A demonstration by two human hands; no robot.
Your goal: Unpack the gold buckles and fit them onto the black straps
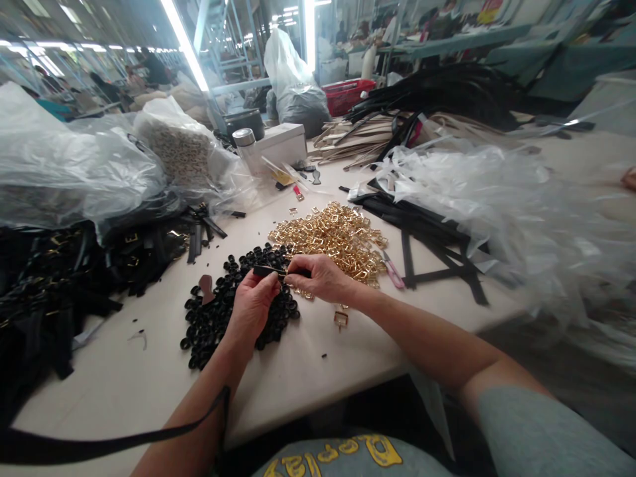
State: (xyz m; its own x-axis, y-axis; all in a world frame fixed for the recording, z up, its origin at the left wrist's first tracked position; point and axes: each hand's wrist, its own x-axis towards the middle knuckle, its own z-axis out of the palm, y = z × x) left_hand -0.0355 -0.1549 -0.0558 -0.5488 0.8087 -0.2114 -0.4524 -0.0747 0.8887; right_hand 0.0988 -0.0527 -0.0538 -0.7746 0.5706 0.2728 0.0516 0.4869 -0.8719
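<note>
Both hands meet over the middle of the table. My left hand (pixel 252 301) pinches a short black strap (pixel 265 270) between thumb and fingers. From the right, my right hand (pixel 320 277) is closed on the strap's other end, where a bit of gold metal, seemingly a buckle, shows between the hands; its details are hidden. Under the left hand spreads a heap of small black rings (pixel 213 331). Behind the right hand lies a pile of gold buckles (pixel 330 232). One loose gold buckle (pixel 340 319) rests nearer the table's front edge.
Pink-handled scissors (pixel 393 271) lie right of the buckles, beside long black straps (pixel 437 232) and clear plastic bags (pixel 487 192). Finished-looking black straps (pixel 99 265) pile up at left. A bottle (pixel 246 146) and white box (pixel 283 142) stand behind. A brown piece (pixel 205 289) lies on the rings.
</note>
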